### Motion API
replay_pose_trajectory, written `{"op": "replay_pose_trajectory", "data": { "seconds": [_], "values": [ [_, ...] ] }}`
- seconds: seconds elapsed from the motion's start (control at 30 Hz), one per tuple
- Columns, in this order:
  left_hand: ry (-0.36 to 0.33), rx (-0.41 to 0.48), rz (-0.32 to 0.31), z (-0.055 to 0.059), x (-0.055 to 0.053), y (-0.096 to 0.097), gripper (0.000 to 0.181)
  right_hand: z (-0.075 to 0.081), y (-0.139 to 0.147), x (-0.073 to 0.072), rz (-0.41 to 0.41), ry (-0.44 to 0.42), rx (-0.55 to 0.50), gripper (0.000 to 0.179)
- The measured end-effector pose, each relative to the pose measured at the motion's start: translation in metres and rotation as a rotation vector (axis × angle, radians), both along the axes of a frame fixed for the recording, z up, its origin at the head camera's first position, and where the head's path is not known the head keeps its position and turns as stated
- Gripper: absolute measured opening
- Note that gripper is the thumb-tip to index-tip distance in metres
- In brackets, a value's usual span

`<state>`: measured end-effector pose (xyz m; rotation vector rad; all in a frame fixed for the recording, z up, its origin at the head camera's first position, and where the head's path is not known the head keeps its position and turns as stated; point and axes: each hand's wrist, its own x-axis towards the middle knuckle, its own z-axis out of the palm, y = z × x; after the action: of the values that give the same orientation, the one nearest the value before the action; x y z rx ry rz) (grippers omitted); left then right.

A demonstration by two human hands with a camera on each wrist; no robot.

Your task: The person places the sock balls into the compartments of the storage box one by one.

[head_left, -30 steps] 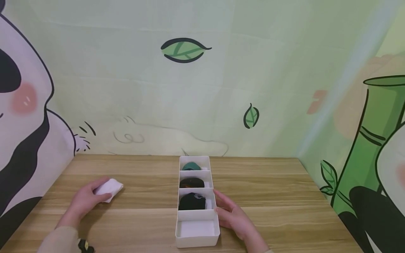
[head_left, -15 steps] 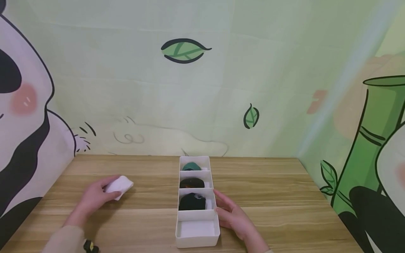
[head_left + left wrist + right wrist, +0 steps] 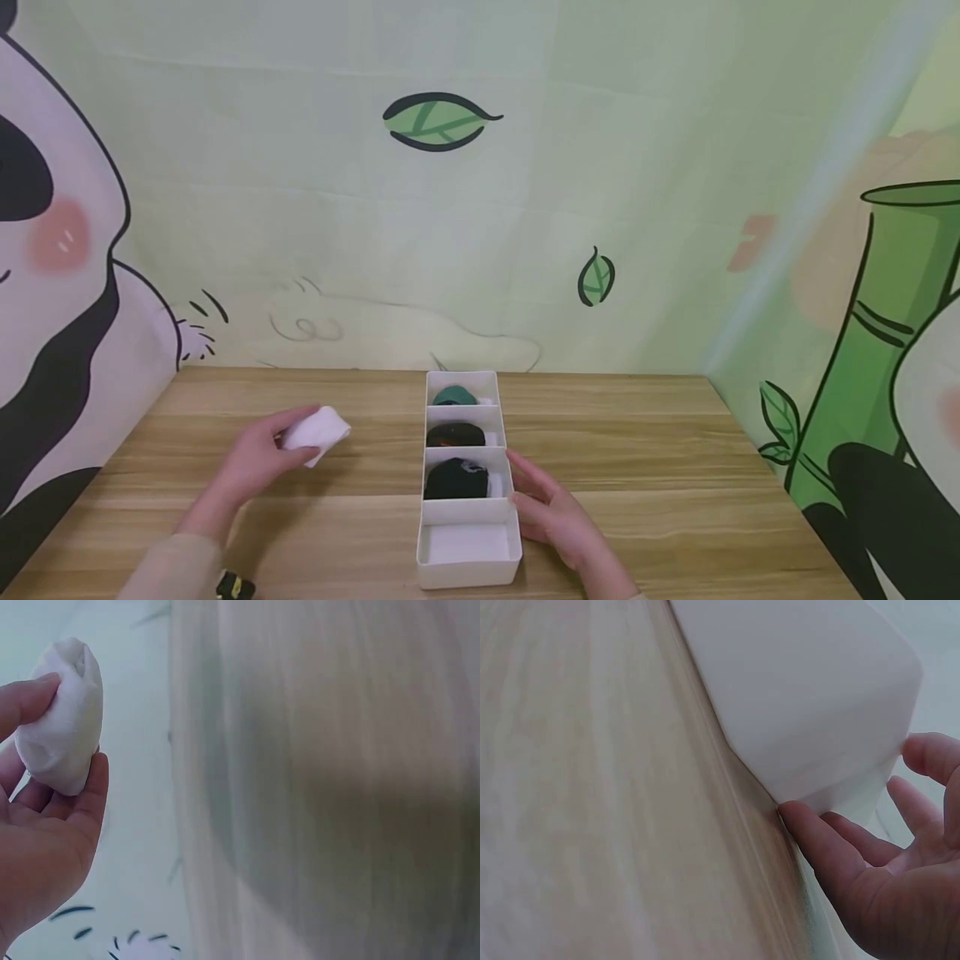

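My left hand pinches a small white folded cloth bundle between thumb and fingers, left of the box. The left wrist view shows the thumb on one face of the bundle and the fingertips under the other. A long white divided box stands on the table. My right hand rests its fingertips against the box's right side, fingers loosely bent. Inside the box, the compartments hold a green bundle, a dark bundle with a reddish mark and a black bundle. The nearest compartment holds nothing.
The wooden table reaches back to a pale green printed backdrop with leaves, pandas and bamboo. The far end of the box stands close to that backdrop. A black and yellow object shows below my left sleeve.
My left hand has moved right and slightly away from me, carrying the white cloth bundle toward the box. My right hand and the box have stayed in place.
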<state>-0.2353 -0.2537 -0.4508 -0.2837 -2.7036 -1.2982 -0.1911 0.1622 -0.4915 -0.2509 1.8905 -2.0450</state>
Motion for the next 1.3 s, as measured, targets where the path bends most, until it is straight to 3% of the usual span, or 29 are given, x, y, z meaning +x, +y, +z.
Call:
{"op": "replay_pose_trajectory", "data": {
  "seconds": [0.3, 0.8, 1.3],
  "values": [
    [-0.006, 0.126, -0.050, 0.011, 0.007, 0.026, 0.061, -0.001, 0.000, 0.000, 0.002, 0.004, -0.001, 0.063],
    [-0.037, 0.270, -0.125, 0.011, 0.019, 0.060, 0.060, 0.000, 0.000, 0.000, -0.008, -0.008, -0.009, 0.062],
    [-0.029, 0.302, -0.237, 0.020, 0.038, 0.098, 0.055, -0.003, 0.000, 0.000, -0.003, -0.005, -0.018, 0.062]
  ]
}}
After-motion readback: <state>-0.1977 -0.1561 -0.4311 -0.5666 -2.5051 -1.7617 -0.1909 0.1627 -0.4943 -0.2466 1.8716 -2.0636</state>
